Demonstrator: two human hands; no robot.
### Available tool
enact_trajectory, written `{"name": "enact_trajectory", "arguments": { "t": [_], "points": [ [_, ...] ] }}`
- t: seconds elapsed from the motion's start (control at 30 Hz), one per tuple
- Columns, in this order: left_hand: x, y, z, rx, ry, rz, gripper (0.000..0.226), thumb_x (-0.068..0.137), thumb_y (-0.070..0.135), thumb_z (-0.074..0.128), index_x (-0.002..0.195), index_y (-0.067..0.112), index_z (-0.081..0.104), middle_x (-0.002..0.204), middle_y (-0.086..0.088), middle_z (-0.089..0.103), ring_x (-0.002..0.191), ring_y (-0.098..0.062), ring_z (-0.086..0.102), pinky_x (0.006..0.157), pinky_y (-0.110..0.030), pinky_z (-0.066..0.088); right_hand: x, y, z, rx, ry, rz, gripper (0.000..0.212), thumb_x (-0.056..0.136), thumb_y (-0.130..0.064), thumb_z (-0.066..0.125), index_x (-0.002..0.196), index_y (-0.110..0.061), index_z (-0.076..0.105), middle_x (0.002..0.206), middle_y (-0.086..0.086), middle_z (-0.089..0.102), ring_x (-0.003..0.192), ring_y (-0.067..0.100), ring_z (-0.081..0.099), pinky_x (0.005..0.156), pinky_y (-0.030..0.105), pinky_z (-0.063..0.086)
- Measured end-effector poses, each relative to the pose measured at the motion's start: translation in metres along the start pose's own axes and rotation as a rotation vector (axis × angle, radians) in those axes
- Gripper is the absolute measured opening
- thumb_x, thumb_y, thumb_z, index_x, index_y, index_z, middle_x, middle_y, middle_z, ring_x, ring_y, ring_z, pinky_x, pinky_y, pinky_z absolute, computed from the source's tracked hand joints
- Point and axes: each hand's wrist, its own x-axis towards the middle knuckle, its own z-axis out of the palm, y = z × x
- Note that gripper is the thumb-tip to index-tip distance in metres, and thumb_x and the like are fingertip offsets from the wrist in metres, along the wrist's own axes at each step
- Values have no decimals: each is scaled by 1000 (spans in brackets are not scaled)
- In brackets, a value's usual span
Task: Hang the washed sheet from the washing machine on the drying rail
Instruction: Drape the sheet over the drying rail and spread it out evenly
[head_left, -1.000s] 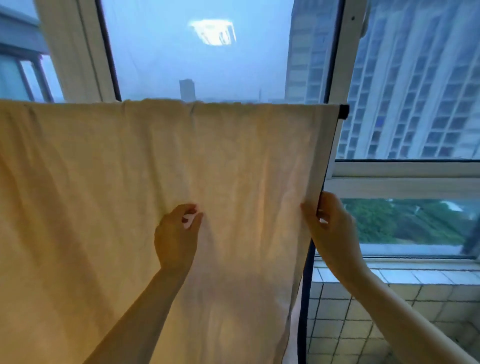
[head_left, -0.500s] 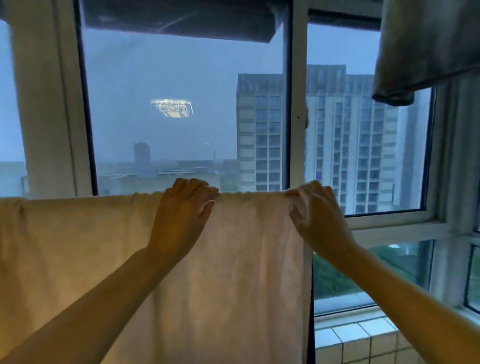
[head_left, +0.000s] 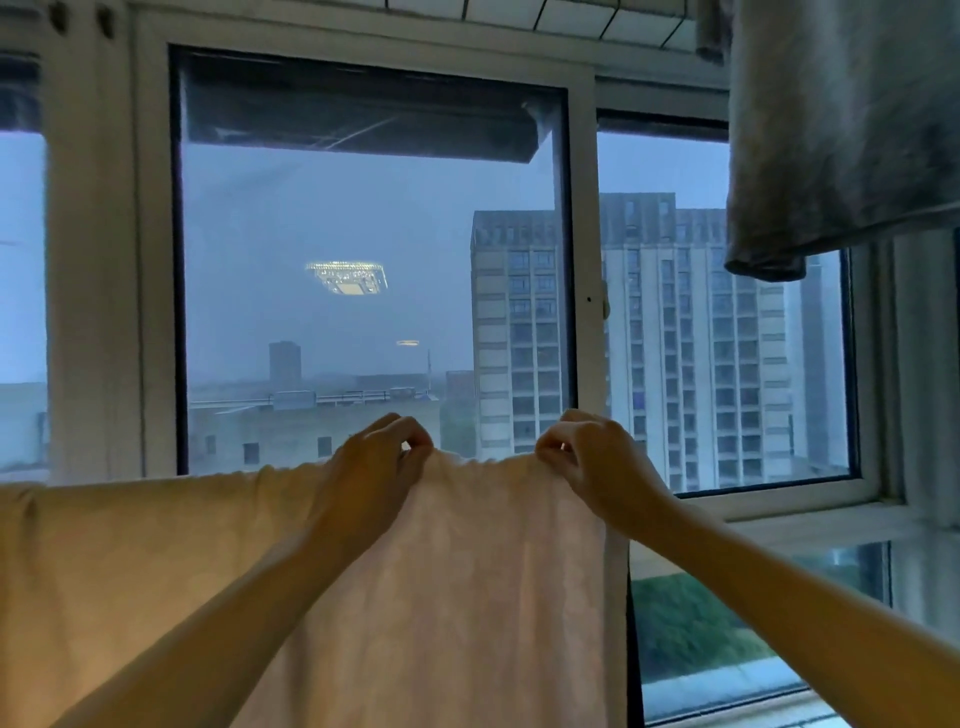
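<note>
A pale cream sheet (head_left: 156, 561) hangs spread across the lower half of the view, draped over a rail that its top fold hides. My left hand (head_left: 371, 467) pinches the top fold near the middle. My right hand (head_left: 592, 457) pinches the same fold a short way to the right, close to the sheet's right edge. Between the two hands the cloth is lifted and bunched a little. The sheet's right edge drops straight down beside a dark upright post (head_left: 635, 639).
A big window with white frames (head_left: 584, 260) stands straight ahead, tower blocks outside. A grey cloth (head_left: 831, 130) hangs from above at the top right. The white sill (head_left: 810, 514) and a lower pane lie to the right.
The view has tilted upward. Both hands rose from the sheet's middle and right edge to its top fold, and they now pinch it closer together.
</note>
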Motion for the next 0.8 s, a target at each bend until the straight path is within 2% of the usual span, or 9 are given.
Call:
{"name": "enact_trajectory", "arguments": {
  "t": [0.1,0.17,0.27,0.37,0.43,0.53,0.67,0.73,0.8],
  "points": [
    [18,14,8,-8,52,-25,15,92,23,56,79,31,57,80,20,56,70,7,53,65,-26,46,12,8,-5,32,86,95,9,93,-19,56,90,-17,64,87,-10,57,76,4,56,74,18,48],
    [31,25,15,-21,65,-45,13,92,24,56,80,29,57,83,17,59,71,5,52,68,-27,47,17,17,-10,23,116,159,8,93,-18,56,87,-18,62,84,-7,58,73,5,57,73,21,51],
    [38,42,28,1,-23,-65,11,91,27,56,81,29,61,89,14,65,74,-3,55,70,-25,47,15,26,-13,2,-54,178,9,92,-17,56,89,-18,64,76,-8,61,67,2,60,70,23,56],
    [28,49,37,76,-167,32,13,93,31,54,88,27,66,93,13,67,76,0,56,62,-11,38,7,22,-12,58,-170,164,11,94,-19,52,90,-19,62,74,-5,64,64,8,64,66,25,57],
    [25,45,33,65,-211,41,13,93,33,55,90,28,66,94,14,67,75,1,55,60,-9,33,6,16,-12,87,-201,141,13,95,-21,51,91,-18,64,77,-3,66,69,10,65,70,28,57],
    [26,33,21,16,-271,-1,11,91,33,57,83,31,65,84,16,65,68,6,54,58,-9,32,7,11,-8,86,-224,92,16,95,-23,52,96,-16,66,86,-3,68,78,7,64,75,26,56],
    [25,18,12,74,-276,-24,12,91,29,56,81,28,63,80,15,62,68,4,53,59,-12,36,11,8,-1,115,-188,59,10,92,-21,58,96,-17,67,85,-4,69,76,4,64,76,24,56],
    [23,12,7,117,-253,-15,13,93,27,54,85,22,63,85,11,64,71,0,54,63,-17,41,13,7,-1,124,-162,79,8,91,-24,60,93,-18,65,81,-6,67,73,5,64,72,25,56],
    [19,6,-1,147,-236,-5,14,94,24,53,86,18,63,85,8,64,72,-5,55,63,-17,40,13,7,-1,141,-137,122,11,93,-26,57,92,-17,61,75,-8,62,65,3,61,60,21,53]
  ]
}}
